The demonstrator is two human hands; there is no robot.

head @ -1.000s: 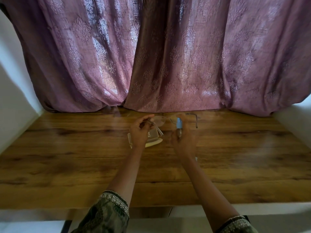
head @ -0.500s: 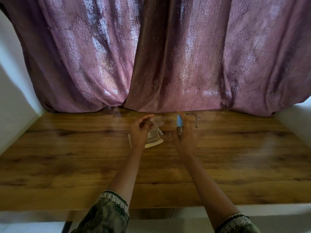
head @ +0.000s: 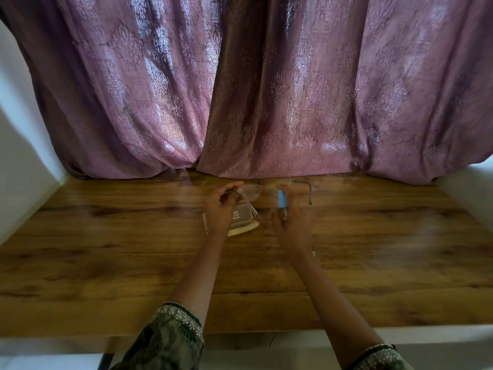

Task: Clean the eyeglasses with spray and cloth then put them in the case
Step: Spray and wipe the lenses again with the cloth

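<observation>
Thin-framed eyeglasses (head: pixel 252 190) with their temples unfolded hang above the far middle of the wooden table (head: pixel 106 249). My left hand (head: pixel 220 209) pinches their left temple near the hinge. My right hand (head: pixel 290 222) grips a small blue spray bottle (head: pixel 282 198) upright, its top just before the right lens. Under my left hand a cream glasses case (head: pixel 244 222) lies on the table, partly hidden by the hand. I cannot make out a cloth.
Purple patterned curtains (head: pixel 266 102) hang right behind the table's far edge. White walls (head: pixel 16 161) close in on both sides. A small white item (head: pixel 313 253) peeks out beside my right wrist.
My right hand with the spray bottle has shifted slightly forward toward the right lens. The left hand and the glasses have stayed almost still.
</observation>
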